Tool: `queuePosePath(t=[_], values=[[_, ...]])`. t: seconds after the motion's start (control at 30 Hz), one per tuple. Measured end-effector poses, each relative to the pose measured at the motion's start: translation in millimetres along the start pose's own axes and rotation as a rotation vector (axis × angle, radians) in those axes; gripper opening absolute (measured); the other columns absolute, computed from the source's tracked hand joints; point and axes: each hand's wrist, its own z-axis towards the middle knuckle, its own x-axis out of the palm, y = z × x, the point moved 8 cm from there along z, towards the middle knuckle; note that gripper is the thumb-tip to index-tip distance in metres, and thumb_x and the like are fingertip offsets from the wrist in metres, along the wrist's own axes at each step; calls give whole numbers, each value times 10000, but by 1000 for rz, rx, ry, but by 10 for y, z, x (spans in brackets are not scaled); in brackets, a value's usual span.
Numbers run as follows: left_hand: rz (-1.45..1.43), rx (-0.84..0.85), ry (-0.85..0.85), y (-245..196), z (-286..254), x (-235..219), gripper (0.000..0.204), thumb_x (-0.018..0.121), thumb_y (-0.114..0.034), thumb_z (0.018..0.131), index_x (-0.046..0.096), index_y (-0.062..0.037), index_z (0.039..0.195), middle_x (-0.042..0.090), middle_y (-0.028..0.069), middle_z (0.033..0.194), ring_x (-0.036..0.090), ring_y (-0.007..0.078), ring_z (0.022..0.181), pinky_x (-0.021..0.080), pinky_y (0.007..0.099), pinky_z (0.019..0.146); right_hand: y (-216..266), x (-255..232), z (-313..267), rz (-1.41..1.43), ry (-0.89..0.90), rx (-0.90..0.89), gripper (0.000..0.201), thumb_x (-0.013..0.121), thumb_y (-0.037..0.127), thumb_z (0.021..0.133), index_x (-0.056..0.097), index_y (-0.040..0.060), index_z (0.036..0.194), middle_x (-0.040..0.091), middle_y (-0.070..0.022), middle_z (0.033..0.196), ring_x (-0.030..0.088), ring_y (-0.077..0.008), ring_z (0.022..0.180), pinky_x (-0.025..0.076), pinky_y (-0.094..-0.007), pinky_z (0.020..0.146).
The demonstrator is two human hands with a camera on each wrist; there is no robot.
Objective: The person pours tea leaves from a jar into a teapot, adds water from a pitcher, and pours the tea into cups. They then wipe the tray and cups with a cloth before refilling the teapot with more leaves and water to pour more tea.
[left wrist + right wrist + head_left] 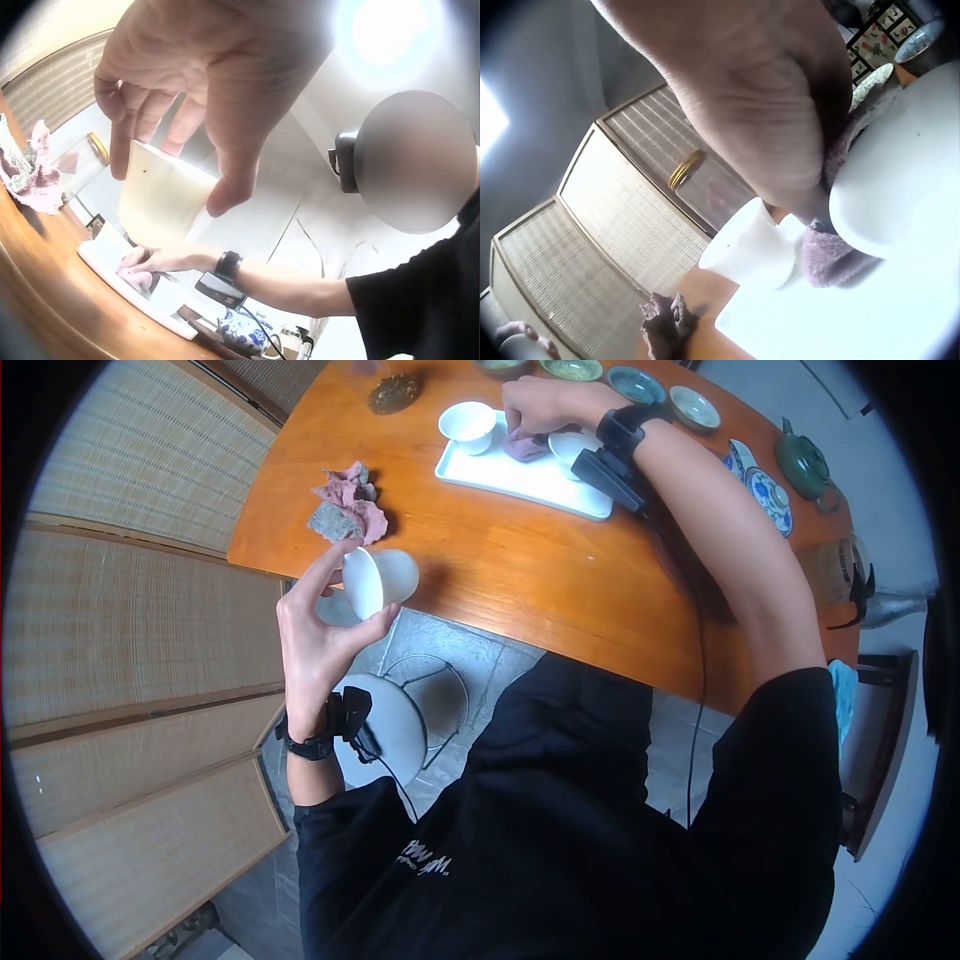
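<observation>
Off the table's front left edge, my left hand [312,628] holds a white cup [398,576] tipped on its side, thumb on one side and fingers on the other. My right hand [556,406] reaches over a white rectangular tray [520,488] and grips a purple-pink cloth [524,448] on it. Folds of that cloth [831,259] show below the hand in the right wrist view; most fingertips are hidden there. Two more white cups stand on the tray: one cup [468,424] left of the right hand, the other cup [568,448] under the right wrist.
A crumpled pink and grey cloth [350,510] lies near the table's left edge. Several bowls [636,386] line the back. At right stand a green teapot [803,460], blue-and-white porcelain [768,495] and a glass pot [838,568]. A glass jar [712,191] stands back left.
</observation>
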Motion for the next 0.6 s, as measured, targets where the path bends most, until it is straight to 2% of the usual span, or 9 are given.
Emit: queuePosePath(t=[0.1,0.2,0.23,0.33,0.37,0.5,0.6], values=[[-18,3,-3,9,20,16,663,804,-111,606,587,42,1213,663,92,1038,602,164,939,439,331,930,73,31,-91,0,148,136,186,650,127,792,717,-33,860,684,-122,703,650,-199,636,497,-326,590],[22,66,-49,6,52,2,635,829,-245,577,647,-24,1144,702,129,1029,678,220,887,500,329,789,133,119,-116,-32,161,51,208,652,154,787,707,-42,830,669,-105,664,635,-183,608,500,-330,592],[30,58,-44,5,50,6,633,828,-246,576,649,-24,1141,703,130,1025,679,221,886,501,329,791,178,166,-95,39,125,-55,194,669,144,769,715,-29,845,685,-121,697,653,-208,633,507,-356,612],[44,46,-42,-19,58,-4,630,827,-250,575,654,-22,1136,705,131,1012,681,221,884,502,328,796,223,207,-126,12,-31,-163,177,698,114,734,723,-14,854,698,-141,741,674,-250,676,512,-372,633],[44,47,-40,-19,61,2,629,825,-250,576,654,-21,1135,705,132,1006,682,220,884,502,327,797,207,186,-109,24,-63,-147,188,712,64,700,725,-10,872,703,-162,807,683,-288,728,514,-379,643],[20,10,26,-26,77,44,655,807,-155,612,598,15,1208,678,78,1001,618,159,936,430,305,873,45,72,4,-37,-120,-24,194,679,29,700,724,-20,882,699,-191,840,686,-295,751,523,-372,655],[-34,18,18,-58,79,28,653,805,-132,613,594,26,1211,669,85,1033,609,168,948,435,324,903,-162,58,132,-11,-154,36,189,650,26,712,729,-16,879,694,-208,848,687,-303,765,529,-369,665]])
